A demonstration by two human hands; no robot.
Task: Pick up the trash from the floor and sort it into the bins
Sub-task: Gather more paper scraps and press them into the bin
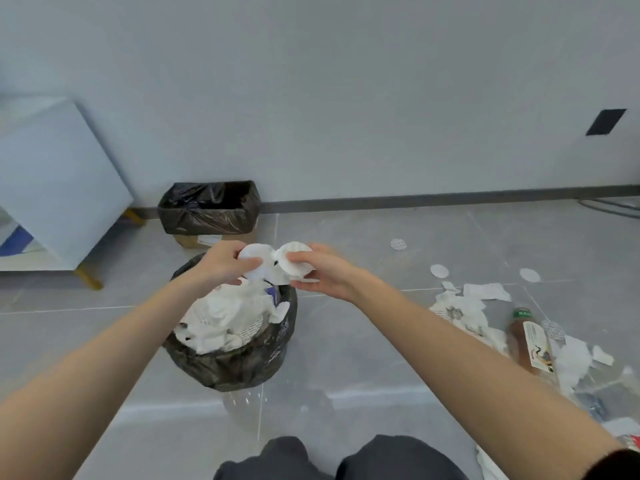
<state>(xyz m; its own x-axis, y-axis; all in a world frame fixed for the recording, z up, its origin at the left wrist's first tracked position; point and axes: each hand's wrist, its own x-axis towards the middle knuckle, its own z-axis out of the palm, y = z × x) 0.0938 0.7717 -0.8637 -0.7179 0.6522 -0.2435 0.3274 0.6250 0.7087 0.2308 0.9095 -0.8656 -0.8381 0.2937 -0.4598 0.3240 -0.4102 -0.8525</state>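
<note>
My left hand (221, 265) and my right hand (322, 271) meet above the far rim of a round bin (239, 365) lined with a black bag and heaped with crumpled white paper. The left hand pinches a round white paper piece (256, 254). My right hand pinches another white paper piece (294, 261), touching the first. A second bin (207, 209), a black-lined box, stands behind against the wall. Torn white paper scraps (460, 313) and a brown drink bottle (526, 337) lie on the floor at the right.
A white cabinet (52, 188) on yellow legs stands at the left. Round white discs (439, 270) dot the grey tiles right of the bins. A clear plastic bottle (242, 407) lies in front of the round bin. My knees (332, 459) show at the bottom edge.
</note>
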